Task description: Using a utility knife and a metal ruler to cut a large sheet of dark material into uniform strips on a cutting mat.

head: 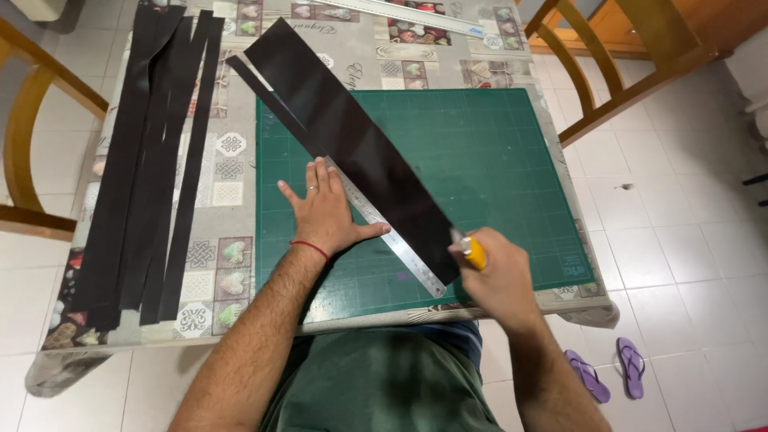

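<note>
Overhead, we count one wide black sheet [360, 144] slanting across one green cutting mat [496, 160]; our left hand [324, 210] lies spread flat on one steel ruler [392, 236]; our right hand [500, 276] grips a yellow knife [474, 251] near the bench [232, 172] edge; several cut strips [152, 160] lie left; two chairs flank.

A bundle of cut black strips [152, 160] lies along the table's [232, 160] patterned cloth, left of the green mat. 2 wooden chairs [608, 72] flank the table, and purple flip-flops [610, 372] sit on the tiled floor [688, 264].
</note>
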